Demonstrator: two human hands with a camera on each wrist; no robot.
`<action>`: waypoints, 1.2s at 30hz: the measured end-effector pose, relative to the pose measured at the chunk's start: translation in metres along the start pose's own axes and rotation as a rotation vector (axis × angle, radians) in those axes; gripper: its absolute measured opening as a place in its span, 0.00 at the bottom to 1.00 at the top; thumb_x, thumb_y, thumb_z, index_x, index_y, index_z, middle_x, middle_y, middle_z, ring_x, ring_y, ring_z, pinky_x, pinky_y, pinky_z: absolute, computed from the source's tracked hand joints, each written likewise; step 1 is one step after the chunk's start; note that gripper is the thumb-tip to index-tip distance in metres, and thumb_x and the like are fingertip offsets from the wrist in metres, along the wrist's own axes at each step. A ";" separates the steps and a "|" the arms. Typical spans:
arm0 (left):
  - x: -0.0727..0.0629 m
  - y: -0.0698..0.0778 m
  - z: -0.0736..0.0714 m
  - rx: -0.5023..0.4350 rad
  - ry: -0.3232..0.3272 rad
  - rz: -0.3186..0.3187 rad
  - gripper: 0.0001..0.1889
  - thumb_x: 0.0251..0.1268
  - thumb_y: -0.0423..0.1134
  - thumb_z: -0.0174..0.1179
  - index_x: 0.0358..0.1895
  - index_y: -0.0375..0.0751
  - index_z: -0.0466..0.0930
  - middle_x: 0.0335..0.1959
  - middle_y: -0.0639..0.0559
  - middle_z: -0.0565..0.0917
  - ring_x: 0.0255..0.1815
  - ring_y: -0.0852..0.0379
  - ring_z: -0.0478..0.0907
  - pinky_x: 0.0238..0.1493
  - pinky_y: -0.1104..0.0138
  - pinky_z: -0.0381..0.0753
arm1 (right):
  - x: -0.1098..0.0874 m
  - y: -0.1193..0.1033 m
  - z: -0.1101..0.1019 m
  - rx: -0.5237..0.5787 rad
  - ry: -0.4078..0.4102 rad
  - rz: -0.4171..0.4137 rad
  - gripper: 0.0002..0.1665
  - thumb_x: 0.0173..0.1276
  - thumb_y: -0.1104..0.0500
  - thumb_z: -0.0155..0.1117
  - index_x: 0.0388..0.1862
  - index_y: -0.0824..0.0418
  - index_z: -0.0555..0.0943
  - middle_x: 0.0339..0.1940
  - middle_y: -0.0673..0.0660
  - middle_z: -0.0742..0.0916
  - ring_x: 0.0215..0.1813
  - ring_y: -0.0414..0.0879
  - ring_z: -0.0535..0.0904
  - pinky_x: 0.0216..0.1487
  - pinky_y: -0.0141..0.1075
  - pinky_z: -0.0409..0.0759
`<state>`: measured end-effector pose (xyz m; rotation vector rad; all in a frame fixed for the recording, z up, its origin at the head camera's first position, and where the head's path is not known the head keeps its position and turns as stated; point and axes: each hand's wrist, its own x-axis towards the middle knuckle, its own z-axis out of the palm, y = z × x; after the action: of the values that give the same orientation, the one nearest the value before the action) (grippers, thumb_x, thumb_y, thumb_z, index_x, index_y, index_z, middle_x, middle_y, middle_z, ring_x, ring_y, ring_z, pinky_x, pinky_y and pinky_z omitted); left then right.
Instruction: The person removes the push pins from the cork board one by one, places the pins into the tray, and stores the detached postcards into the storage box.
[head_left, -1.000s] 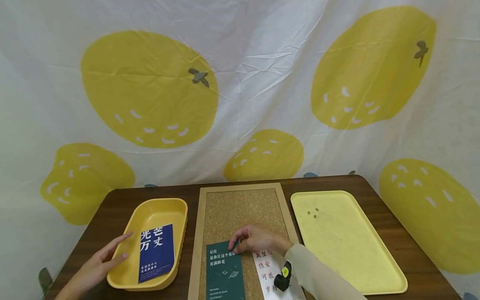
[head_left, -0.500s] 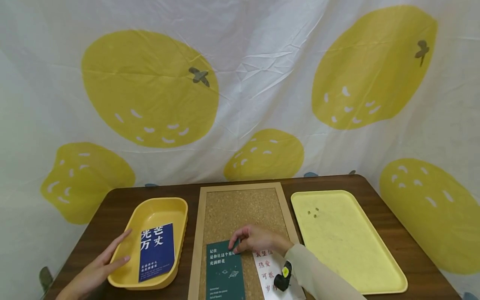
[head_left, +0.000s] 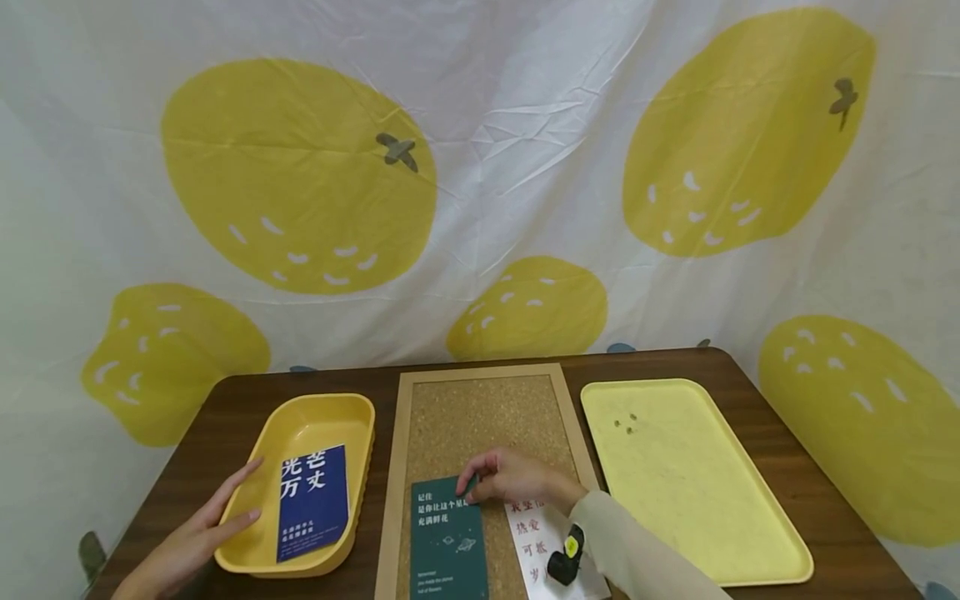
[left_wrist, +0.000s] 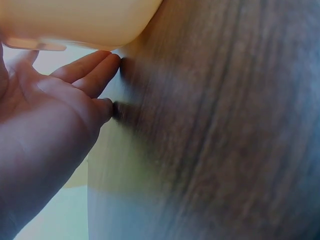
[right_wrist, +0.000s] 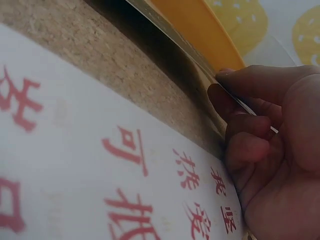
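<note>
My right hand (head_left: 513, 477) pinches the upper right corner of a green card (head_left: 447, 554) with white lettering over the framed corkboard (head_left: 480, 412). The right wrist view shows the card's edge (right_wrist: 242, 104) between thumb and forefinger, raised off the cork. A white card (head_left: 532, 542) with red characters lies beside it, partly under my right forearm. My left hand (head_left: 191, 537) rests at the left rim of a yellow basin (head_left: 318, 412), thumb over the rim. Its other fingers (left_wrist: 97, 75) stretch out low at the basin's outside. A blue card (head_left: 313, 508) leans in the basin.
A pale yellow tray (head_left: 712, 492) lies right of the corkboard, holding three small brass-coloured pieces (head_left: 630, 430). All of it stands on a dark wooden table (head_left: 832, 533). Behind hangs a white cloth (head_left: 517, 158) printed with large lemons.
The green card's top edge has shifted slightly farther up the board. Both hands have stayed nearly in place.
</note>
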<state>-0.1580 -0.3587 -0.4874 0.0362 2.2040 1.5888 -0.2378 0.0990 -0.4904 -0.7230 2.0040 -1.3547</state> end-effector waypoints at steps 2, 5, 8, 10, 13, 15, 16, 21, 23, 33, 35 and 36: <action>-0.001 0.000 0.000 0.003 0.000 0.008 0.41 0.76 0.42 0.53 0.81 0.53 0.34 0.79 0.38 0.32 0.53 0.84 0.63 0.52 0.77 0.74 | 0.000 -0.001 0.001 0.002 0.003 -0.008 0.07 0.66 0.64 0.67 0.41 0.57 0.87 0.26 0.48 0.84 0.19 0.38 0.66 0.19 0.28 0.64; -0.001 0.000 0.000 0.007 -0.001 0.013 0.41 0.76 0.42 0.53 0.81 0.54 0.35 0.79 0.38 0.32 0.53 0.85 0.62 0.52 0.77 0.74 | 0.000 -0.001 0.001 -0.002 0.007 -0.013 0.07 0.66 0.64 0.67 0.41 0.57 0.87 0.26 0.48 0.84 0.17 0.37 0.65 0.17 0.28 0.64; -0.001 0.001 0.000 0.005 -0.002 0.007 0.41 0.76 0.42 0.53 0.81 0.54 0.35 0.79 0.38 0.32 0.52 0.84 0.63 0.52 0.77 0.74 | 0.000 -0.002 0.000 0.004 0.003 -0.008 0.07 0.66 0.64 0.66 0.42 0.57 0.87 0.26 0.48 0.84 0.16 0.37 0.65 0.16 0.27 0.64; -0.001 0.001 0.000 0.006 -0.002 -0.001 0.41 0.76 0.42 0.53 0.81 0.55 0.35 0.79 0.38 0.32 0.53 0.84 0.63 0.52 0.77 0.74 | 0.001 -0.003 0.000 0.010 -0.005 -0.002 0.07 0.67 0.65 0.66 0.42 0.57 0.87 0.26 0.49 0.84 0.16 0.37 0.65 0.16 0.28 0.64; -0.001 0.002 -0.001 0.015 -0.002 -0.021 0.41 0.76 0.43 0.53 0.81 0.55 0.34 0.79 0.38 0.32 0.57 0.76 0.63 0.52 0.77 0.74 | 0.001 -0.004 -0.001 0.025 -0.009 0.012 0.07 0.67 0.65 0.65 0.42 0.57 0.87 0.24 0.50 0.83 0.16 0.37 0.66 0.17 0.28 0.66; -0.001 0.002 -0.001 0.018 0.002 -0.035 0.41 0.76 0.43 0.53 0.81 0.55 0.34 0.79 0.37 0.32 0.64 0.66 0.62 0.52 0.77 0.74 | 0.002 -0.005 -0.001 0.030 -0.005 0.017 0.07 0.67 0.65 0.66 0.42 0.57 0.87 0.24 0.50 0.84 0.17 0.38 0.67 0.17 0.28 0.67; 0.000 0.002 -0.001 0.018 0.002 -0.041 0.41 0.76 0.43 0.53 0.81 0.55 0.34 0.79 0.37 0.32 0.66 0.59 0.62 0.52 0.76 0.74 | 0.002 -0.006 -0.002 0.032 -0.003 0.019 0.07 0.67 0.65 0.66 0.42 0.57 0.87 0.24 0.51 0.84 0.17 0.38 0.68 0.17 0.29 0.67; 0.000 0.003 0.001 -0.001 0.008 -0.059 0.42 0.75 0.43 0.53 0.81 0.54 0.34 0.79 0.35 0.32 0.70 0.40 0.57 0.51 0.73 0.75 | 0.004 -0.008 -0.004 0.039 -0.008 0.006 0.07 0.67 0.65 0.66 0.42 0.58 0.86 0.26 0.51 0.85 0.18 0.38 0.70 0.19 0.29 0.70; 0.000 0.003 0.002 -0.008 0.010 -0.066 0.42 0.75 0.43 0.54 0.81 0.54 0.34 0.79 0.35 0.33 0.69 0.39 0.59 0.51 0.72 0.76 | 0.004 -0.010 -0.006 0.045 -0.018 -0.001 0.08 0.67 0.65 0.65 0.43 0.59 0.86 0.27 0.51 0.85 0.19 0.38 0.70 0.20 0.29 0.70; 0.000 0.003 0.002 -0.016 0.015 -0.062 0.42 0.75 0.42 0.54 0.81 0.54 0.34 0.79 0.35 0.33 0.69 0.38 0.57 0.51 0.72 0.76 | 0.005 -0.019 -0.011 0.056 -0.018 0.009 0.08 0.68 0.64 0.64 0.44 0.58 0.86 0.31 0.50 0.85 0.20 0.39 0.70 0.20 0.30 0.68; 0.000 0.003 0.002 -0.018 0.015 -0.061 0.42 0.75 0.43 0.54 0.81 0.54 0.34 0.79 0.35 0.32 0.69 0.38 0.57 0.51 0.72 0.76 | 0.005 -0.021 -0.012 0.056 -0.017 0.009 0.08 0.68 0.63 0.64 0.44 0.58 0.86 0.33 0.50 0.85 0.21 0.39 0.70 0.21 0.30 0.68; 0.000 0.003 0.002 -0.018 0.016 -0.061 0.42 0.75 0.43 0.54 0.81 0.54 0.34 0.79 0.36 0.32 0.70 0.38 0.56 0.51 0.72 0.76 | 0.005 -0.022 -0.013 0.063 -0.016 0.013 0.08 0.68 0.63 0.64 0.44 0.57 0.86 0.34 0.50 0.85 0.21 0.39 0.69 0.20 0.30 0.68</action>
<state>-0.1578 -0.3559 -0.4848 -0.0481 2.1808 1.5814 -0.2484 0.0963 -0.4670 -0.6893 1.9417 -1.3940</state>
